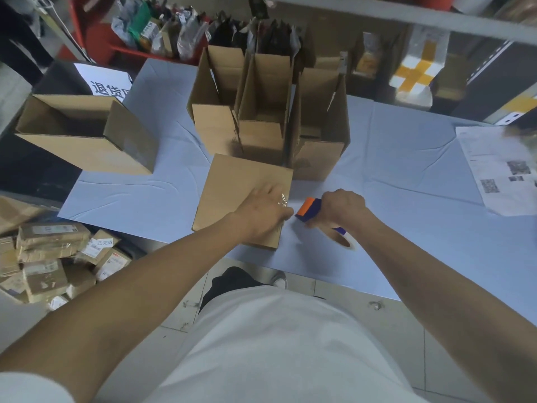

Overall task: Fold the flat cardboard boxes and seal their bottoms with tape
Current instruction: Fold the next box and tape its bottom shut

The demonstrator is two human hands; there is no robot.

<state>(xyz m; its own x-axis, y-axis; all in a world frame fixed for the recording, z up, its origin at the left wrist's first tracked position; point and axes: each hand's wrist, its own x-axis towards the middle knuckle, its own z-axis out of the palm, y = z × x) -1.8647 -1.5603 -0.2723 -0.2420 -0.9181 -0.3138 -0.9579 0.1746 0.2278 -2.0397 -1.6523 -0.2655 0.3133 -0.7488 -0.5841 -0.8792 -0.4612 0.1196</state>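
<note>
Head view: five cardboard boxes are counted on the blue-covered table (406,146). One box (241,196) lies near the table's front edge with its closed side up, three open boxes (261,112) stand touching in a row behind it, and one larger open box (84,132) overhangs the left edge. The near box's right edge is pressed by the left hand (263,212) with thumb curled, beside crinkled clear tape (282,199). One tape dispenser (309,210) is gripped in the closed right hand (340,207). One printed sheet (499,170) lies at right.
</note>
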